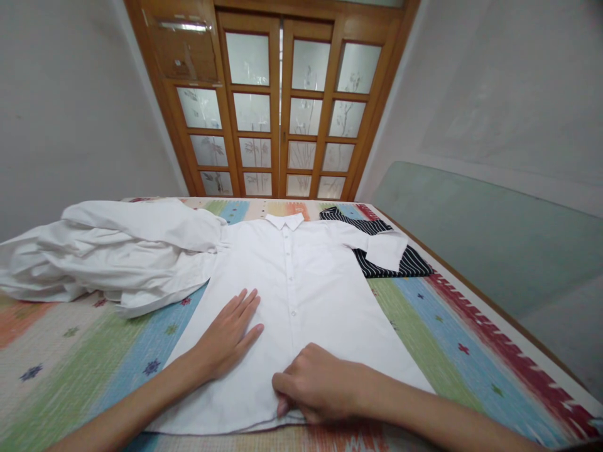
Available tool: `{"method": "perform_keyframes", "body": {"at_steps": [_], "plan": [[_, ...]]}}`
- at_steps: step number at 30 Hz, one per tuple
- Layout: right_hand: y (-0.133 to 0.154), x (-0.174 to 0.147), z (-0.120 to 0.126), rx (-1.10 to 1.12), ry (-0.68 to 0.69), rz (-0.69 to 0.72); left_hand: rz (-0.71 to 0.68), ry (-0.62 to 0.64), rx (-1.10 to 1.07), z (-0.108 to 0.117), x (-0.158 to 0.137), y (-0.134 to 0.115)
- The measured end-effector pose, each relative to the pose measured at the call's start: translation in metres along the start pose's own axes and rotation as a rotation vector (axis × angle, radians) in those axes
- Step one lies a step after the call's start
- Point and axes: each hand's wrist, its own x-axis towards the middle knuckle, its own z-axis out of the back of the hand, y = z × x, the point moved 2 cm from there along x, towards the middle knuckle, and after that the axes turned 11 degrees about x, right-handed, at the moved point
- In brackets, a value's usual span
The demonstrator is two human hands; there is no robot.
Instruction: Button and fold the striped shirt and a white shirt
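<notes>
A white short-sleeved shirt (325, 295) lies front up and spread out, its collar at the far end and its buttons closed down the middle. My left hand (230, 336) rests flat on the shirt's left half, fingers stretched out. At the lower edge, close to the button line, my right hand (318, 383) is closed with thumb and fingers pinched on the hem. The fingertips of that hand are partly hidden. The shirt's right sleeve overlaps a folded black-and-white striped garment (409, 262).
A crumpled heap of white cloth (117, 251) lies at the left, touching the shirt's left sleeve. Beneath everything is a colourful striped cover (113, 351). Along the right wall stands a pale green panel (471, 232). Wooden glazed doors (277, 107) close off the far end.
</notes>
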Motion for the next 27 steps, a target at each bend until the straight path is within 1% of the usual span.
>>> {"method": "perform_keyframes", "body": {"at_steps": [3,5,10,12,15,19,21,23,27], "plan": [[-0.001,-0.001,0.003,0.022,-0.036,0.016,-0.002,-0.002,-0.001,0.0,0.0,0.0],[-0.001,-0.001,0.002,0.025,-0.037,0.035,-0.002,-0.01,0.0,0.0,0.0,0.0],[0.001,0.002,-0.01,-0.094,0.061,0.06,-0.01,-0.04,0.011,0.001,0.0,0.002],[0.003,0.003,-0.013,-0.116,0.067,0.064,0.001,-0.051,0.02,0.006,0.003,0.002],[0.006,0.004,-0.014,-0.098,0.043,0.076,0.032,-0.04,0.037,0.02,0.014,0.002],[0.007,0.005,-0.018,-0.108,0.018,0.126,0.089,0.042,0.105,0.033,0.03,0.005],[0.006,0.006,-0.023,-0.132,-0.02,0.14,0.11,0.066,0.105,0.031,0.033,0.009],[0.004,0.008,-0.03,-0.174,-0.068,0.131,0.109,0.049,0.083,0.023,0.031,0.013],[0.003,0.013,-0.04,-0.261,-0.137,0.136,0.082,-0.004,0.07,0.0,0.012,0.024]]}}
